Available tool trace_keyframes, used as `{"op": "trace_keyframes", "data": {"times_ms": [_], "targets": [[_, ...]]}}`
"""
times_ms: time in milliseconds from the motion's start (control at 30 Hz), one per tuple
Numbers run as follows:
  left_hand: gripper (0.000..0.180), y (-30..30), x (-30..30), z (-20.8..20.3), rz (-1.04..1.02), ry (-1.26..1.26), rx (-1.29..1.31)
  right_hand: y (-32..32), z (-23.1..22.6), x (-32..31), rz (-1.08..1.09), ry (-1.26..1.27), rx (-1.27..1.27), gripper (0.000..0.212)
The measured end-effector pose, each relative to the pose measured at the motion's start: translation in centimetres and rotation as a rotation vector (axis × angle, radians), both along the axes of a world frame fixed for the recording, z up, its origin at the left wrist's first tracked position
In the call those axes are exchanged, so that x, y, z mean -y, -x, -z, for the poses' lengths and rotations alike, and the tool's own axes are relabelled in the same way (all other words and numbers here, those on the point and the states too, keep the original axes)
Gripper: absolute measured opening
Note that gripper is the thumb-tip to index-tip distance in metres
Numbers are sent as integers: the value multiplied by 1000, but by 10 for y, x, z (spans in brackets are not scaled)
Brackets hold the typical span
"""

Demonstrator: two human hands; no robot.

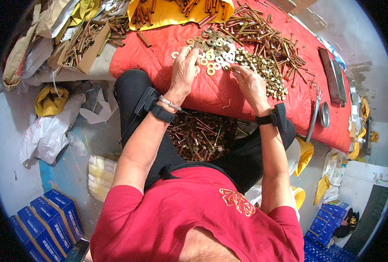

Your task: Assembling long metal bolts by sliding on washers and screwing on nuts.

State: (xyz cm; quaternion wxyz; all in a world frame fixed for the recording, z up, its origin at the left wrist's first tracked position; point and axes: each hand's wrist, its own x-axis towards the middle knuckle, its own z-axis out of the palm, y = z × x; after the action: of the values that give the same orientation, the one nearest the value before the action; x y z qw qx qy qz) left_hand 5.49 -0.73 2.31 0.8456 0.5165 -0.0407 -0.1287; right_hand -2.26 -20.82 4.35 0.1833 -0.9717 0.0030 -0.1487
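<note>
My left hand (184, 72) is closed in a pinch over the front of the red quilted cloth (146, 54). Whatever its fingertips hold is mostly hidden by the fingers. To its right, my right hand (250, 85) pinches a washer (226, 67) at the edge of the washer pile. Brass-coloured and silver flat washers (210, 56) lie loose between and beyond both hands. Small brass-coloured nuts (264, 70) are heaped just beyond and right of my right hand. Long copper-coloured bolts (264, 35) spread behind them.
A yellow sack (172, 22) with metal tubes lies at the far edge. Left of it, an open cardboard box (89, 52) holds more tubes. A container of bolts (198, 139) sits between my knees. Metal tongs (314, 115) lie at right. Blue boxes (50, 222) stand lower left.
</note>
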Motion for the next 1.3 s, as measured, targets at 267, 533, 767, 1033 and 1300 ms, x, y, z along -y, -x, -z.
{"op": "trace_keyframes", "data": {"times_ms": [267,533,767,1033,1300], "targets": [[20,-1,-2,8,-1,-36,54,8,-16,-6,30,491,-296,20],[18,-1,9,12,203,370,-34,-66,-26,8,-252,629,-482,16],[18,3,4,10,280,350,-102,-20,-28,9,-276,419,-370,16],[15,5,7,10,298,380,-197,15,-31,-16,-38,-695,-20,20],[20,4,5,5,486,151,-39,9,-42,-11,-122,-732,-65,20]]}}
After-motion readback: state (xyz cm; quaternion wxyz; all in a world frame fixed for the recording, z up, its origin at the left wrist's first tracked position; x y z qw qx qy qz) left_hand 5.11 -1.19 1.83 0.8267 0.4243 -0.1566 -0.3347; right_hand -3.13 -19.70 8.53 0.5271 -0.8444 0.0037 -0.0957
